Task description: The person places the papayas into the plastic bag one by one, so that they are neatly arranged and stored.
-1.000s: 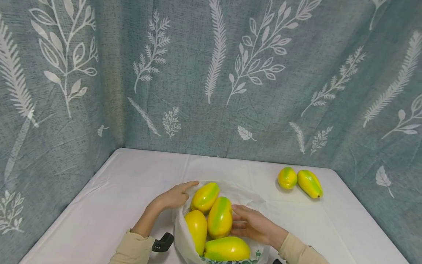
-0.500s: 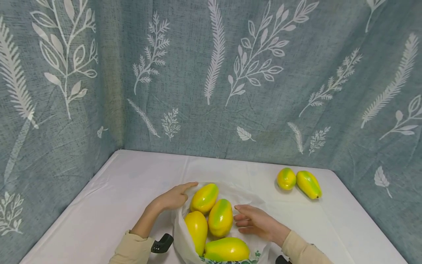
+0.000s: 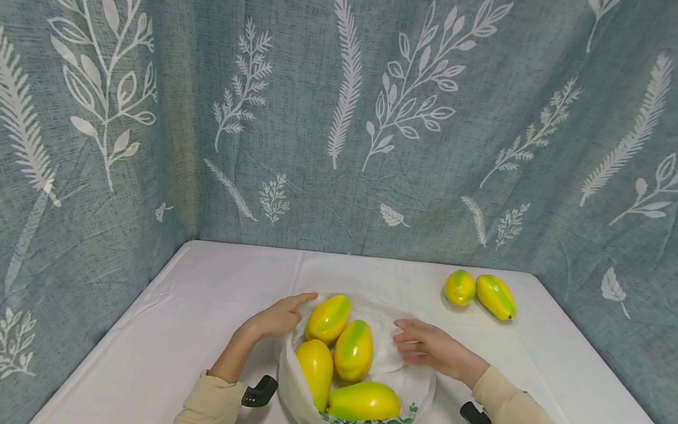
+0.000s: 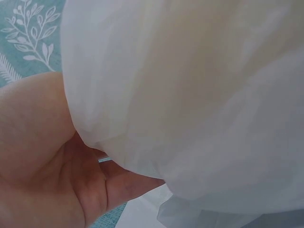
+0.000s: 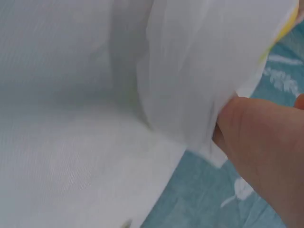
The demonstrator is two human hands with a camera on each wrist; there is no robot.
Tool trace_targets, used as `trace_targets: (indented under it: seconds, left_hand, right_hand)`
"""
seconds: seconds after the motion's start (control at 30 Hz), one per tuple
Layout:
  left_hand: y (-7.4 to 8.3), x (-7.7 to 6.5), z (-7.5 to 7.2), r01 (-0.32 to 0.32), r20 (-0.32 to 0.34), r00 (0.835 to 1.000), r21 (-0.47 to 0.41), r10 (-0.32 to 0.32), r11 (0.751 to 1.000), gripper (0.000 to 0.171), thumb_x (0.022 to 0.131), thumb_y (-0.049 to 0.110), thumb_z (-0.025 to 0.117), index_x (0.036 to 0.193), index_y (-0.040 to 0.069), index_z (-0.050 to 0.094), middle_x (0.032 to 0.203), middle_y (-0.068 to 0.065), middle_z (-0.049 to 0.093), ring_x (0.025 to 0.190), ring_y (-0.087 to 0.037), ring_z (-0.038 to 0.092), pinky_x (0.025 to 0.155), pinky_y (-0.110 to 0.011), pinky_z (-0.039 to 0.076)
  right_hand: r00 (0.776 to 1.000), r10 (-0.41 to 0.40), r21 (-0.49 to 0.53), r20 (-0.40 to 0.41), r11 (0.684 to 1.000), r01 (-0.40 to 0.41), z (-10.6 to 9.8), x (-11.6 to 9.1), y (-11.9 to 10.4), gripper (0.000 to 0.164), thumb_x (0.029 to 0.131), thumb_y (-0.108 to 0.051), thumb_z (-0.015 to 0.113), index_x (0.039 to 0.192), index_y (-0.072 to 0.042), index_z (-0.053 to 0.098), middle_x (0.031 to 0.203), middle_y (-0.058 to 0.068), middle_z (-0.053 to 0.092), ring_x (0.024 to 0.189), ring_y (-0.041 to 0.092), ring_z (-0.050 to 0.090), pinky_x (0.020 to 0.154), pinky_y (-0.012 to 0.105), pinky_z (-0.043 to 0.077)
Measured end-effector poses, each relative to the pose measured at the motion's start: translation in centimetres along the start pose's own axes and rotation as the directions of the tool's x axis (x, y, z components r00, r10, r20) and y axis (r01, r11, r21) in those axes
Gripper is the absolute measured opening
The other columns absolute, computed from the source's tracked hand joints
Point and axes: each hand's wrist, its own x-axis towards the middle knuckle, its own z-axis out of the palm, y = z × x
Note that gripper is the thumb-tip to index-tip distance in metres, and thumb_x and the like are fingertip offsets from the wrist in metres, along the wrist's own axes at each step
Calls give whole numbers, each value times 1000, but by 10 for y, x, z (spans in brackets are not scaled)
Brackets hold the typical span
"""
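I'm watching the left hand [image 3: 276, 318] bracing the white bag [image 3: 288, 377], presumably to spread it around four papayas [image 3: 354, 351]; whether it's pinching, I can't tell. The right hand [image 3: 435, 348] is hanging opposite, fingers loosely parted.

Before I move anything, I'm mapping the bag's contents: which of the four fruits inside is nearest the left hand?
The farthest-back fruit, right beside the left hand; the other three lie lower in the head view.
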Motion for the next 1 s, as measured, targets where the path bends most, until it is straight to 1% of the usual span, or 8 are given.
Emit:
trace_targets:
  seconds: [0.17,0.3,0.5,0.63,0.73,0.8,0.87,1.0]
  left_hand:
    - [0,2,1,15,-6,1000,0,-15,1000,57,85,-7,34,141,-1,43,144,-19,41,134,-37,32,108,-56,21]
    - [1,1,0,10,3,1000,-1,-10,1000,57,85,-7,35,141,-2,42,144,-20,40,134,-39,31,108,-57,21]
    - [2,-1,0,7,4,1000,-2,-7,1000,56,85,-7,36,141,-2,42,143,-21,41,134,-39,32,107,-58,22]
    - [1,0,0,4,0,1000,-2,-4,1000,56,85,-7,35,141,-2,42,143,-21,41,134,-39,32,108,-57,22]
    - [0,0,0,1,0,1000,-1,-1,1000,56,85,-7,35,141,-3,42,143,-21,40,134,-39,32,108,-57,22]
    - [-1,0,0,-5,2,1000,2,5,1000,56,85,-7,35,141,-3,42,144,-21,40,134,-39,31,108,-57,22]
    - [-1,0,0,-6,4,1000,2,6,1000,56,85,-7,35,141,-3,42,144,-21,40,134,-39,31,108,-57,22]
    - [-1,1,0,-7,6,1000,7,7,1000,55,86,-7,35,141,-3,42,144,-21,40,134,-39,31,108,-57,21]
  right_hand:
    - [999,-18,10,32,1000,18,-19,-5,-1,72,99,-43,45,146,6,24,128,20,50,114,29,53,99,46,41]
    - [998,-42,17,36,999,42,-34,-11,-1,72,100,-43,43,146,8,22,130,22,50,117,32,51,100,45,41]
    - [998,-70,58,2,996,70,-59,-19,-2,72,102,-41,38,148,8,14,132,21,47,116,28,52,100,42,41]
    - [997,-78,75,-22,994,79,-76,-25,-1,73,102,-42,35,149,8,8,138,28,39,122,34,47,101,42,40]
    - [996,-75,99,-49,992,80,-87,-31,0,75,102,-43,35,149,7,4,140,29,36,125,37,44,101,42,40]
    - [995,-78,122,-68,989,86,-94,-36,0,76,102,-42,36,149,7,2,136,25,43,123,35,47,100,42,41]
    - [992,-83,147,-91,985,95,-101,-41,0,75,102,-40,38,148,7,2,128,17,51,118,29,51,99,41,42]
    - [987,-93,170,-132,979,115,-115,-50,-1,74,102,-39,39,149,7,4,119,7,57,110,21,57,98,39,44]
